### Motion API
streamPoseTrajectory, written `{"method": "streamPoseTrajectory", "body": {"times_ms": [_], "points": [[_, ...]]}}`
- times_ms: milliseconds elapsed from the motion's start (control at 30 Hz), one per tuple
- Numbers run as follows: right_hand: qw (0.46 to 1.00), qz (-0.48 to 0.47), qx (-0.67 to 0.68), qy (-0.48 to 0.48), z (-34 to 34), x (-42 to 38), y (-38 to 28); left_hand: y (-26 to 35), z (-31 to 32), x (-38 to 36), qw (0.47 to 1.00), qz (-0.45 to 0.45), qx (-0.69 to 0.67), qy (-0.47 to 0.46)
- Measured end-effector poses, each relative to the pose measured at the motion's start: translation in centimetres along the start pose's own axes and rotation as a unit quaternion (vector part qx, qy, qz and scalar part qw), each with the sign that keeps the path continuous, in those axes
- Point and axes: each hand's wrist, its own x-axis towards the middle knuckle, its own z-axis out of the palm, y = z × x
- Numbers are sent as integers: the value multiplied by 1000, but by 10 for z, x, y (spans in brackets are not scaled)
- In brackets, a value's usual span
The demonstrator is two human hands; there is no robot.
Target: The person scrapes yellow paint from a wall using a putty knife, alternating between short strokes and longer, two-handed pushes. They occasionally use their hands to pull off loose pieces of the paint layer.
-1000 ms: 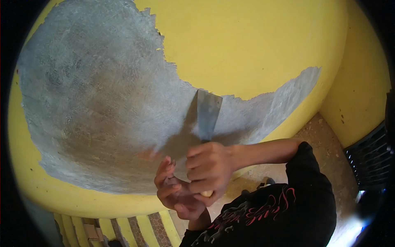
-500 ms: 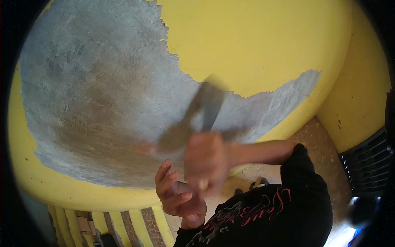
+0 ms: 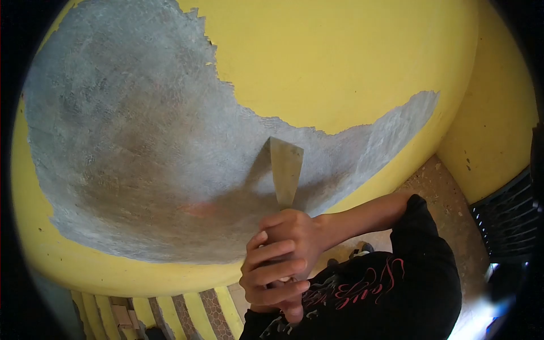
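A scraper [image 3: 287,170] with a flat, widening metal blade points up toward a wall. The blade is close to the bare grey patch [image 3: 130,141]; whether it touches is hard to tell. My right hand [image 3: 297,235] is closed round its handle, which is mostly hidden. My left hand [image 3: 275,275] wraps its fingers over my right hand from the lower left. Yellow paint [image 3: 340,56] with a jagged edge borders the grey patch.
Yellow and patterned stripes [image 3: 195,311] run along the lower left, with brown blocks [image 3: 122,315] among them. A dark slatted object [image 3: 507,218] stands at the right, beside the brown floor [image 3: 439,198]. My black printed shirt [image 3: 419,277] fills the lower right.
My left hand, which was apart with fingers spread, has closed over my right hand. My right hand and the scraper have moved slightly down, and the blade is no longer blurred.
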Motion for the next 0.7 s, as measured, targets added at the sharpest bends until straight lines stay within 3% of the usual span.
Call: {"method": "streamPoseTrajectory", "body": {"times_ms": [33,133,267,367,433,567,633,700], "points": [[999,36,-11,4,2,-5,0,1,2,10,1000,9,-6,-21],[999,-1,-31,11,5,-6,5,12,-14,16,993,-44,41,-99],[999,-32,-14,-19,-6,-3,6,6,-22,9,994,-2,4,-111],[999,-1,-51,-15,-2,-5,4,16,-32,9,994,-42,23,-103],[999,7,-34,-18,-4,-4,2,21,-37,12,984,-51,70,-156],[999,2,-29,-28,-7,-2,-2,22,-36,3,986,-1,134,-98],[997,-18,-47,-62,-9,-2,-5,21,-40,1,960,-179,202,-71],[996,-35,-65,-50,-7,-2,2,23,-47,0,896,-354,264,-43]]}}
